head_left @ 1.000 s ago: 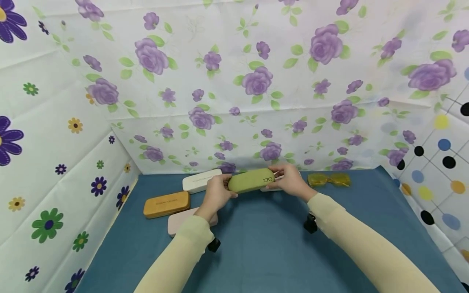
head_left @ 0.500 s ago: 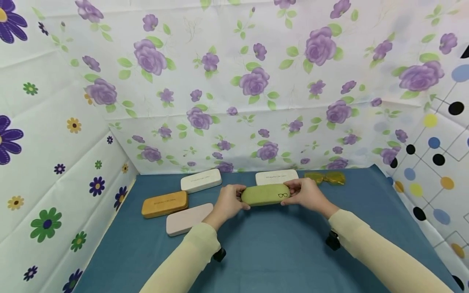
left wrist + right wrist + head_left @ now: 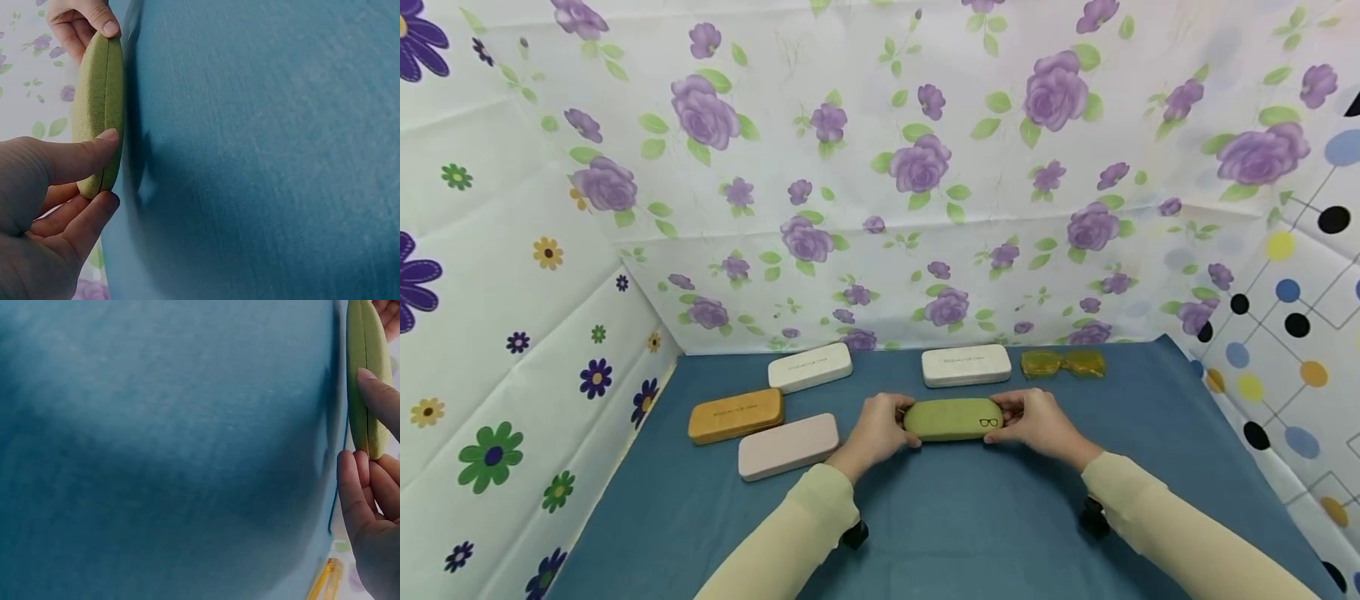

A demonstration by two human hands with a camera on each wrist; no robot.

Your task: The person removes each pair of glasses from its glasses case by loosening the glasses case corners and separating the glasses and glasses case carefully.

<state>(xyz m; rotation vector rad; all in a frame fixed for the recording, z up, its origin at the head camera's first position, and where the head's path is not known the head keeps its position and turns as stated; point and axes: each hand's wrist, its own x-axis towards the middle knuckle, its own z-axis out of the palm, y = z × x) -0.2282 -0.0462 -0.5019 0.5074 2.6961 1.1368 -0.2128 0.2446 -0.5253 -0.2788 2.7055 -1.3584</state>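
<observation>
A green glasses case (image 3: 953,419) with a small spectacles print at its right end is held between both hands, closed, just above the blue cloth. My left hand (image 3: 877,429) grips its left end, thumb on the near side. At the right end my right hand (image 3: 1037,425) pinches the case the same way. In the left wrist view the green case (image 3: 98,106) shows its seam, and a shadow lies beside it on the cloth. The right wrist view shows the thumb across the seam of the case (image 3: 365,356).
Behind the hands lie a white case (image 3: 966,366) and yellow-tinted glasses (image 3: 1063,363). To the left are another white case (image 3: 810,367), an orange-yellow case (image 3: 736,415) and a pale pink case (image 3: 788,447). Flowered sheets (image 3: 850,167) hang around the blue-covered table (image 3: 955,533).
Both hands have brought the green case toward me, to the right and lower over the cloth. The white case behind it, partly covered before, is now in full view.
</observation>
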